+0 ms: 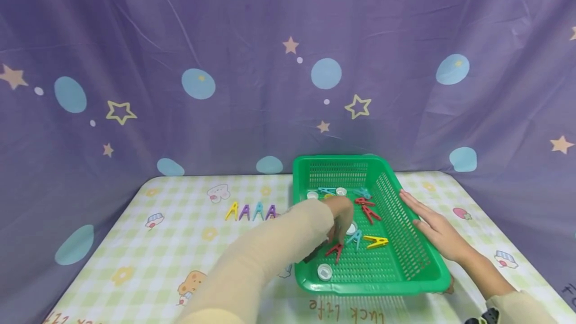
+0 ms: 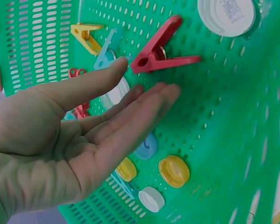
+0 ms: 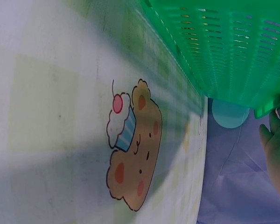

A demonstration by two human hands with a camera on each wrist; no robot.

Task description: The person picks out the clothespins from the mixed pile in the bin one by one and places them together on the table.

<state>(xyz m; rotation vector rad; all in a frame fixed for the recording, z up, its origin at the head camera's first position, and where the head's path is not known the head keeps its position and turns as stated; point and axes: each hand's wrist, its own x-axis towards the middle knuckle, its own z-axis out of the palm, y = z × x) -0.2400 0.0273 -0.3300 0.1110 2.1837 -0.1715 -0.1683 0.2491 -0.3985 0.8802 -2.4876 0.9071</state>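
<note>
My left hand (image 1: pixel 342 212) reaches down inside a green basket (image 1: pixel 373 287). In the left wrist view its fingers (image 2: pixel 144 105) are extended, with a gap between them and the thumb and nothing held. Just beyond the thumb tip lies a red clothespin (image 2: pixel 161 53); whether they touch I cannot tell. My right hand (image 1: pixel 438 231) lies with straight fingers along the basket's right rim. More clothespins are in the basket, among them a yellow one (image 1: pixel 376 241), a blue one (image 1: pixel 355 239) and a red one (image 1: pixel 371 214).
White bottle caps (image 1: pixel 325 272) lie in the basket too, along with yellow caps (image 2: pixel 174 171) and a blue cap (image 2: pixel 147 146). Left of the basket, yellow, purple and blue clothespins (image 1: pixel 258 211) stand in a row on the checked tablecloth (image 1: pixel 180 234). A purple curtain (image 1: pixel 252 129) hangs behind.
</note>
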